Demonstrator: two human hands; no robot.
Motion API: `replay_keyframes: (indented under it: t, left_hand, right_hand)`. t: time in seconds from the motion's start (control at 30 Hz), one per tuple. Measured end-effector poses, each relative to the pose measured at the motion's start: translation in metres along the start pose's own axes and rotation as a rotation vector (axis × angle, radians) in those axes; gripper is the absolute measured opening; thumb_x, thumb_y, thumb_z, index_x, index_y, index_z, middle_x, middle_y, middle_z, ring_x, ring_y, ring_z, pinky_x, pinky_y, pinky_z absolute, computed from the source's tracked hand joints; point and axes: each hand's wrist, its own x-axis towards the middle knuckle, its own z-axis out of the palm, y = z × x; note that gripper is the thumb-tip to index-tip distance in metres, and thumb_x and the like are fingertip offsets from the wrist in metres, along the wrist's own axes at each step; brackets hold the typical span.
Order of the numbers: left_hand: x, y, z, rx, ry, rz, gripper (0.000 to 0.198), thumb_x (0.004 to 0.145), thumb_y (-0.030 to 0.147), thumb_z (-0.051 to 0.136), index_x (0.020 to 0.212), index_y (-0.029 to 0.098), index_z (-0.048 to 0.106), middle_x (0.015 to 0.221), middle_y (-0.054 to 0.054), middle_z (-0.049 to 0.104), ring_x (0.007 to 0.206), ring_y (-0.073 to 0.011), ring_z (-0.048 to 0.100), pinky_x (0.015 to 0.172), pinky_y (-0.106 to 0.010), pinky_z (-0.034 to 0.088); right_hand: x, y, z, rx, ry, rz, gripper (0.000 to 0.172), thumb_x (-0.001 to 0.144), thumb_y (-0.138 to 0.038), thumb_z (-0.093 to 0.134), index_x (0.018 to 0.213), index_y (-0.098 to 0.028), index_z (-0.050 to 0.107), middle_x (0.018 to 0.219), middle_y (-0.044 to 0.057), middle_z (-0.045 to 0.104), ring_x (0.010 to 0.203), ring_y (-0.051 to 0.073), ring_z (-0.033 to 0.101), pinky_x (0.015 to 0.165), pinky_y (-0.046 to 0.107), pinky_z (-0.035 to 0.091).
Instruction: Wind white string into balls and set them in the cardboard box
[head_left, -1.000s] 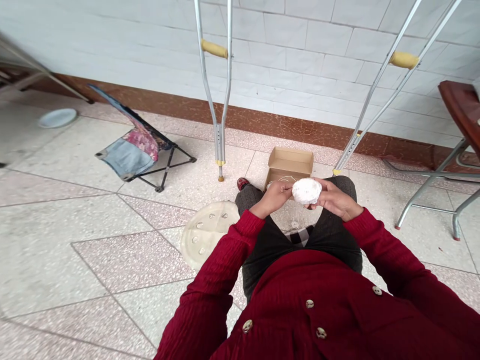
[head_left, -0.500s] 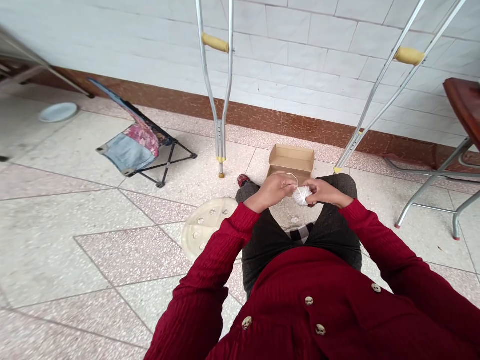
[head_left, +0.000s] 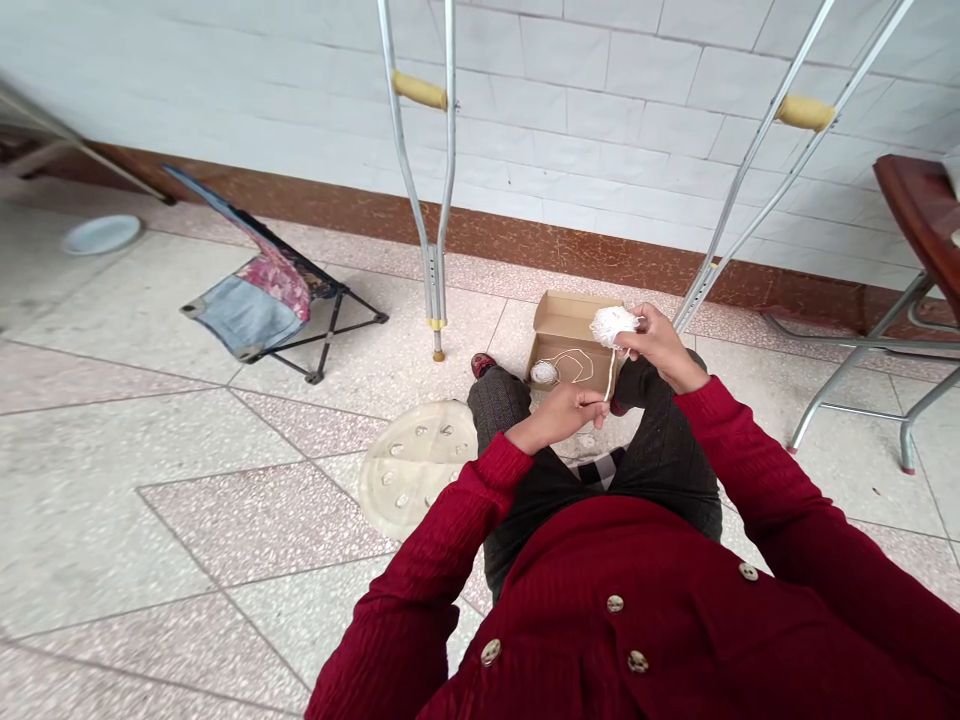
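Note:
My right hand [head_left: 658, 347] grips a fluffy ball of white yarn [head_left: 613, 326], raised over the right side of an open cardboard box [head_left: 574, 322]. A length of yarn [head_left: 611, 377] runs down from the ball to my left hand [head_left: 564, 414], whose fingers pinch it between my knees. Inside the box lies a second, smaller white ball [head_left: 544, 372] with a loose loop of strand beside it. The box's lid is tilted back toward the wall.
Two metal crutches [head_left: 436, 290] with yellow grips lean on the tiled wall. A folding chair [head_left: 262, 290] stands left, a pale round mat with holes [head_left: 390, 470] lies by my left leg, and a brown-seated metal chair [head_left: 911, 210] stands right. A plate [head_left: 101, 234] is at far left.
My right hand has lifted the yarn ball up and away, while my left hand has lowered slightly toward me. The strand between them is now stretched, and the box's inside shows.

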Motion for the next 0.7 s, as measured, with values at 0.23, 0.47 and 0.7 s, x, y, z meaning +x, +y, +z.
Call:
replay_keyframes:
  t: [0.23, 0.47, 0.7]
  left_hand:
    - [-0.001, 0.021, -0.043, 0.258, 0.169, 0.158, 0.030, 0.091, 0.028, 0.051, 0.067, 0.018, 0.067, 0.071, 0.003, 0.067, 0.073, -0.0121, 0.058, 0.106, -0.036, 0.033]
    - [0.016, 0.002, -0.034, 0.091, 0.265, 0.151, 0.034, 0.092, 0.033, 0.049, 0.072, 0.015, 0.068, 0.075, -0.001, 0.068, 0.077, -0.0155, 0.059, 0.090, -0.032, 0.043]
    - [0.003, 0.004, -0.013, -0.007, 0.002, 0.022, 0.035, 0.092, 0.035, 0.050, 0.073, 0.014, 0.071, 0.069, 0.000, 0.066, 0.063, -0.0113, 0.053, 0.064, -0.023, 0.040]
  right_hand:
    - [-0.021, 0.045, 0.009, -0.029, -0.509, 0.144, 0.038, 0.061, -0.022, 0.073, 0.095, -0.021, 0.056, 0.068, -0.002, 0.058, 0.054, 0.013, 0.051, 0.047, 0.024, 0.040]
    - [-0.043, -0.003, 0.002, 0.488, -0.576, 0.116, 0.048, 0.067, -0.024, 0.071, 0.112, -0.020, 0.055, 0.082, 0.002, 0.065, 0.061, 0.014, 0.060, 0.049, 0.024, 0.044]
    - [0.001, -0.003, 0.006, -0.035, 0.005, -0.029, 0.045, 0.065, -0.040, 0.071, 0.099, -0.020, 0.049, 0.079, 0.001, 0.061, 0.061, 0.015, 0.056, 0.051, 0.026, 0.040]
